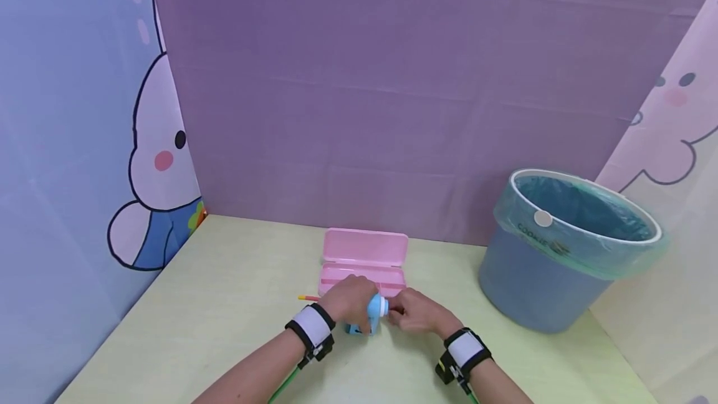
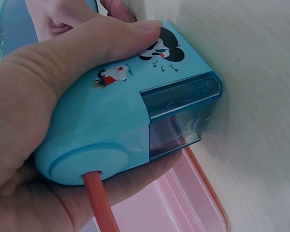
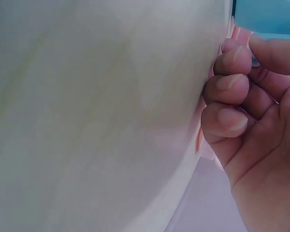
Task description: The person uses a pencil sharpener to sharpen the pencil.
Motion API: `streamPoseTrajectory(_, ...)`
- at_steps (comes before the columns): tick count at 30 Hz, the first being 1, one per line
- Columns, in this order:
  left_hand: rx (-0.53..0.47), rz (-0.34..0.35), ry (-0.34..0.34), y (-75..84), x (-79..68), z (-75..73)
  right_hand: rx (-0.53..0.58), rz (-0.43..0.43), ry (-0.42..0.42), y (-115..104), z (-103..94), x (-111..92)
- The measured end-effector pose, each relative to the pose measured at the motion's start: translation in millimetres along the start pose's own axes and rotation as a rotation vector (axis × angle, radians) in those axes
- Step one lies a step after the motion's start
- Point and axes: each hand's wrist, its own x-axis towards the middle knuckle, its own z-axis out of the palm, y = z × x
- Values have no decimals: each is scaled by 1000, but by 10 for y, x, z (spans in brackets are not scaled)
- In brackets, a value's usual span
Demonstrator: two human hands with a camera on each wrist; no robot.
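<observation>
My left hand (image 1: 350,299) grips a light blue crank pencil sharpener (image 2: 121,106), thumb across its printed face and fingers underneath. A red pencil (image 2: 100,203) sticks out of the round hole at one end; its yellow-tipped tail shows left of the hand in the head view. A see-through shavings drawer (image 2: 181,116) forms one side of the sharpener. At the sharpener's other end, my right hand (image 1: 417,312) has its fingers curled, pinching a small teal part, the crank handle (image 3: 255,62). Most of the crank is hidden by the fingers.
Just behind the hands, an open pink pencil case (image 1: 364,248) lies on the pale table (image 1: 247,279). To the right stands a blue bin (image 1: 533,285) with a green liner. A purple backdrop (image 1: 336,92) closes off the back.
</observation>
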Motion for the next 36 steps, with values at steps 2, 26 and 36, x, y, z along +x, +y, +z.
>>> streamPoseTrajectory(2,-4,-2,-3,3,0,-11,14,17,-14,-19,-3,-6)
streamPoseTrajectory(26,20,-22,7,24,20,-14,61,-16,-110,-159,30,-149)
streamPoseTrajectory(36,35,-43,-1,36,5,-38,145,-28,-104,-205,66,-217)
